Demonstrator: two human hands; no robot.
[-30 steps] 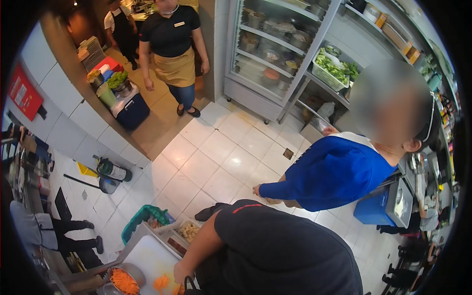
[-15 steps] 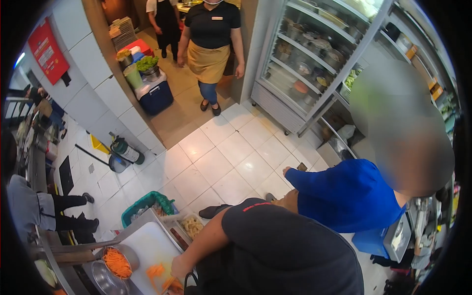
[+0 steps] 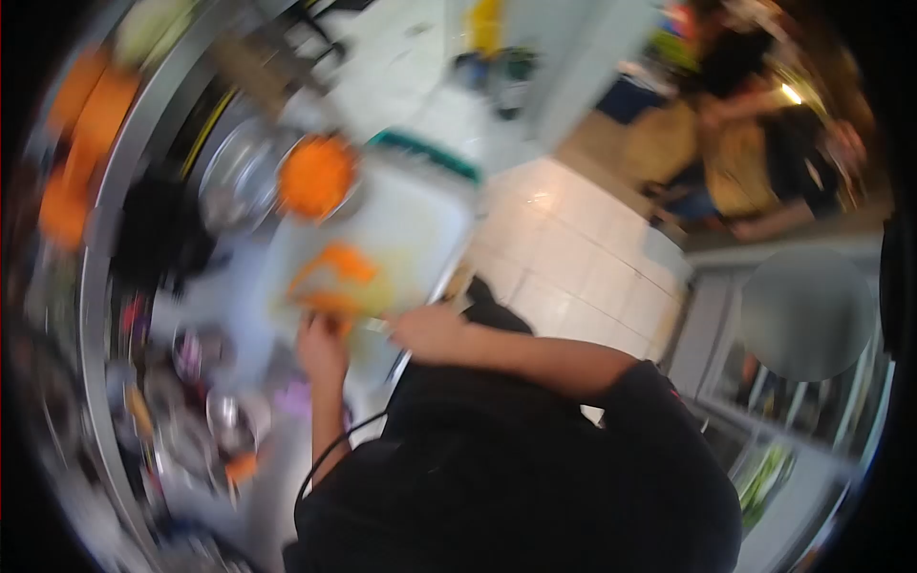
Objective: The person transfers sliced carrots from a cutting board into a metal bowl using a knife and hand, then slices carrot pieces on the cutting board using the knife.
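Orange carrot pieces (image 3: 339, 264), left of centre in the frame, on the white board (image 3: 420, 215). Left hand (image 3: 323, 346) at their lower edge; right hand (image 3: 430, 333) just beside it, near mid-frame. Either grip open or closed: cannot tell (motion blur smears the fingers). Sound practice, I judge: left fingertips curled back, board steady, movements small.

Blur's pretty bad here, left hand (image 3: 323, 344) kinda smears into the carrot (image 3: 344, 267), can't tell what the right hand (image 3: 427, 333) holds.
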